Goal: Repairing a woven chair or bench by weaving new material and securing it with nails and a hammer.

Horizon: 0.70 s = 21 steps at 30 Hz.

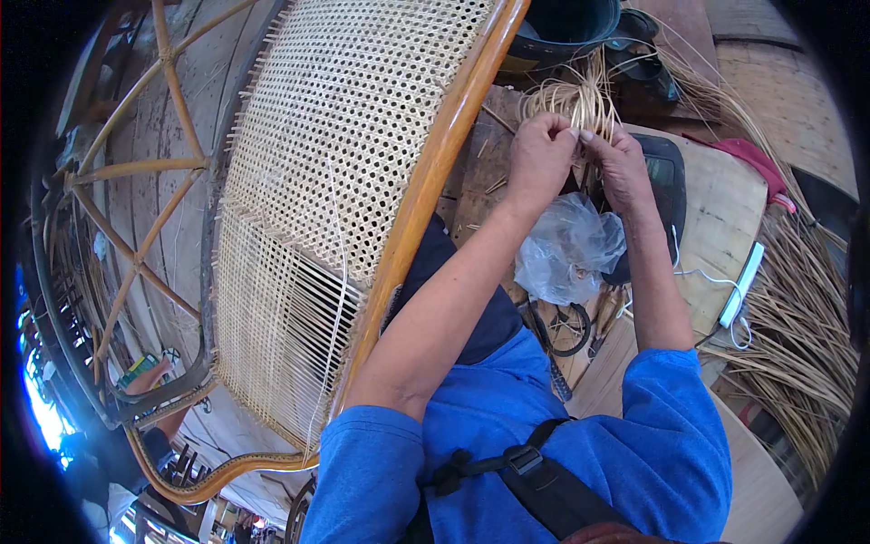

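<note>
My left hand (542, 163) and my right hand (619, 169) meet at the upper middle, both closed with fingertips pinched together. They grip a looped bundle of pale cane strands (589, 102), which fans out beyond my fingers. On my left leans a wooden chair frame with a woven cane panel (349, 118). Its upper part has a close pattern of holes, while the lower right part shows only parallel strands with dark gaps. A loose strand (340, 299) hangs across the panel. Below my hands lies a crumpled clear plastic bag (566, 249).
A dark bucket (566, 32) stands beyond my hands. Long cane strips (797, 317) lie in a heap at right, near a white power strip (742, 283) with a cord. Scissors (564, 328) rest below the bag. A bare chair frame (136, 168) is at far left, near another person's hand (149, 376).
</note>
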Each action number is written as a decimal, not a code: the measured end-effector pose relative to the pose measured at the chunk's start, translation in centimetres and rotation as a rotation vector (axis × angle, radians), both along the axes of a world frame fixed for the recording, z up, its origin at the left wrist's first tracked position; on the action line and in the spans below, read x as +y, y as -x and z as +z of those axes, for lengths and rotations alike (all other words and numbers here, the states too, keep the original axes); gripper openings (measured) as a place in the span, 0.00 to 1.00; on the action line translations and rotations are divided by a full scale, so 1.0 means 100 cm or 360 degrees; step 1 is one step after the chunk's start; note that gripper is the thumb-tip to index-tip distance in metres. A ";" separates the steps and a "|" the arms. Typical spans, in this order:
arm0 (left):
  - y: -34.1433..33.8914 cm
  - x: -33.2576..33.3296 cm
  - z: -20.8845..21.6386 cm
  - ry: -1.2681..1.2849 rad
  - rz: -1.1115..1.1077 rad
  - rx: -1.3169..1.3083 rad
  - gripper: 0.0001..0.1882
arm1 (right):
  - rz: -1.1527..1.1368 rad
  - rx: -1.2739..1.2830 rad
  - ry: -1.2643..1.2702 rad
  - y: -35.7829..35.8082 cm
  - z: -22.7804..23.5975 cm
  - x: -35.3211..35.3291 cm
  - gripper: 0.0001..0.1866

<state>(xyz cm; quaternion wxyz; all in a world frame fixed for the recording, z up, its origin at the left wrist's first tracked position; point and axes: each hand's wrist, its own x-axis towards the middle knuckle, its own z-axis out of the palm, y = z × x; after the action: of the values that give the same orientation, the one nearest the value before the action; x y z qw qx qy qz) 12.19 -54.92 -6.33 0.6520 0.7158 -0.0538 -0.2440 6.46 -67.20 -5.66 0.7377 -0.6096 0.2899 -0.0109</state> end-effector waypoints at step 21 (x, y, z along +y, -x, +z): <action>0.148 0.411 0.165 -0.0827 -0.0233 0.0223 0.06 | 0.0407 -0.0189 -0.0187 0.024 0.126 0.186 0.12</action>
<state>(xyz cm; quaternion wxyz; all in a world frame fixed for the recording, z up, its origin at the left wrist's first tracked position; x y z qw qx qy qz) -2.56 -13.80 10.19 0.4293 0.8347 0.0041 -0.3450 4.07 -48.58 6.96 0.7834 -0.5956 0.1659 0.0643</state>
